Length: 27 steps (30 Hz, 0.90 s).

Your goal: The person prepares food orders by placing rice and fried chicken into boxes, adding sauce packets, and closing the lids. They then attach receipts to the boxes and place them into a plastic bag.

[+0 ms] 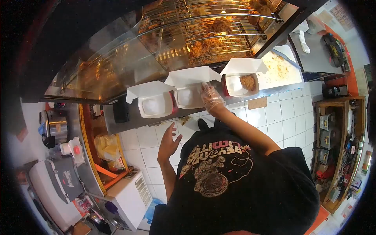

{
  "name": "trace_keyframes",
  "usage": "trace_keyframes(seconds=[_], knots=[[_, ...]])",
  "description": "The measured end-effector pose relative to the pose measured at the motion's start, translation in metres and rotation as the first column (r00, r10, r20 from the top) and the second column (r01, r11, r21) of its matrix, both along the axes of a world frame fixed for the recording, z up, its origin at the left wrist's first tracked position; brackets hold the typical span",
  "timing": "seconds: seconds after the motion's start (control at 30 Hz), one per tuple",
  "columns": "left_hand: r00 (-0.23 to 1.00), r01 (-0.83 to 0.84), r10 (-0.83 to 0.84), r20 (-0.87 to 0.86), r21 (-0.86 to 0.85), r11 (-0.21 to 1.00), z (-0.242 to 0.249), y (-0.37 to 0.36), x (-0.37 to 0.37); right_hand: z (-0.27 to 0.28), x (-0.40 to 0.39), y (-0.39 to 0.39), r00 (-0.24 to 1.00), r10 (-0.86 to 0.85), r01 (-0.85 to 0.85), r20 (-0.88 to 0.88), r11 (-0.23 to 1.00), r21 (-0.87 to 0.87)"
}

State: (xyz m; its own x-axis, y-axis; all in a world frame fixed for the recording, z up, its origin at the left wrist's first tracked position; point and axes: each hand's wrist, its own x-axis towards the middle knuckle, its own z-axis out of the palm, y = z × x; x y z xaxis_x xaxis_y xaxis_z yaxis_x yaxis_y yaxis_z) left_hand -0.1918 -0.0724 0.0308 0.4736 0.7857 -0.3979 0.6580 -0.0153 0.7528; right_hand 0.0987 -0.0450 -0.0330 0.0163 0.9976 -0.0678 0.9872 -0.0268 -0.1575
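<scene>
Three open white takeaway boxes stand in a row on the steel counter (117, 125). The left box (154, 105) and the middle box (187, 98) look empty. The right box (241, 84) has some fried food in it. My right hand (211, 97) wears a clear plastic glove. Its extended fingers rest on the right rim of the middle box, near the lid. My left hand (168, 141) is bare, fingers spread, and hangs in the air below the counter edge, touching nothing.
Behind the boxes is a glass warmer (211, 35) with fried chicken on wire racks. A crumb-covered tray (279, 67) lies to its right. A steel pot (55, 129) stands at the left and a cluttered wooden shelf (337, 149) at the right. The floor is white tile.
</scene>
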Motion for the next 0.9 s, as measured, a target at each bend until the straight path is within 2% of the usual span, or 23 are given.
trace_keyframes(seconds=[0.03,0.07,0.13,0.17,0.23,0.27,0.33,0.37,0.4,0.47,0.5,0.53,0.6,0.63,0.8,0.87,0.9], knots=[[1.0,0.016,-0.016,0.007,0.027,1.0,0.0,0.0,0.001,-0.011,-0.002,-0.001,0.965,0.069,-0.103,0.253,0.987,0.122],[0.999,0.031,-0.032,0.015,0.055,0.998,0.0,0.0,0.001,-0.027,-0.002,-0.002,0.966,0.075,-0.108,0.249,0.987,0.121],[1.0,0.022,-0.022,0.001,0.044,0.999,0.003,0.001,0.002,-0.05,0.001,-0.005,0.931,0.348,-0.364,0.107,0.888,0.28],[1.0,0.015,-0.015,-0.002,0.04,0.999,0.005,0.001,0.002,-0.03,-0.001,-0.005,0.929,0.356,-0.371,0.104,0.886,0.278],[1.0,-0.005,0.005,-0.007,0.032,0.999,0.005,0.0,0.0,0.014,-0.002,-0.006,0.947,0.173,-0.127,-0.27,0.975,0.181],[1.0,-0.016,0.016,-0.01,0.023,1.0,0.004,-0.001,-0.001,0.027,0.0,-0.004,0.945,0.184,-0.138,-0.272,0.974,0.179],[0.999,-0.036,0.036,-0.017,0.01,0.999,0.003,-0.004,-0.005,0.039,0.011,0.001,0.863,-0.071,0.055,-0.5,0.997,-0.047],[0.999,-0.049,0.049,-0.017,0.006,0.999,0.001,-0.006,-0.006,0.027,0.013,0.002,0.852,-0.075,0.107,-0.518,0.994,0.033],[0.998,-0.06,0.06,-0.015,0.004,0.998,-0.001,-0.007,-0.008,0.014,0.013,0.001,0.851,-0.071,0.103,-0.52,0.994,0.032],[0.998,-0.057,0.057,-0.018,-0.007,0.998,-0.005,-0.009,-0.011,0.027,0.01,0.002,0.886,-0.029,0.05,-0.463,0.998,0.032],[0.999,-0.05,0.05,-0.018,-0.016,0.999,-0.007,-0.009,-0.012,0.036,0.007,0.006,0.859,-0.078,0.035,-0.506,0.995,-0.095],[0.999,-0.05,0.049,-0.017,-0.013,0.999,-0.007,-0.008,-0.013,0.028,-0.002,0.009,0.859,-0.077,0.035,-0.505,0.995,-0.092],[0.999,-0.039,0.039,-0.02,-0.013,0.999,-0.008,-0.007,-0.012,0.007,-0.017,0.014,0.971,-0.078,0.079,-0.227,0.997,-0.002],[0.999,-0.03,0.029,-0.014,-0.011,1.0,-0.007,-0.005,-0.011,0.016,-0.023,0.016,0.948,-0.153,0.125,-0.28,0.985,-0.115],[0.999,-0.038,0.038,-0.011,0.011,0.999,-0.002,0.002,-0.013,0.023,-0.012,0.027,0.955,-0.151,0.095,-0.256,0.971,-0.22],[0.999,-0.039,0.039,0.017,0.029,0.999,-0.002,0.001,-0.017,0.06,0.001,0.028,0.77,-0.202,-0.024,-0.605,0.939,-0.343],[0.998,-0.064,0.064,0.009,0.007,0.998,-0.001,0.001,-0.019,0.069,0.01,0.02,0.627,-0.113,-0.044,-0.771,0.983,-0.18]])
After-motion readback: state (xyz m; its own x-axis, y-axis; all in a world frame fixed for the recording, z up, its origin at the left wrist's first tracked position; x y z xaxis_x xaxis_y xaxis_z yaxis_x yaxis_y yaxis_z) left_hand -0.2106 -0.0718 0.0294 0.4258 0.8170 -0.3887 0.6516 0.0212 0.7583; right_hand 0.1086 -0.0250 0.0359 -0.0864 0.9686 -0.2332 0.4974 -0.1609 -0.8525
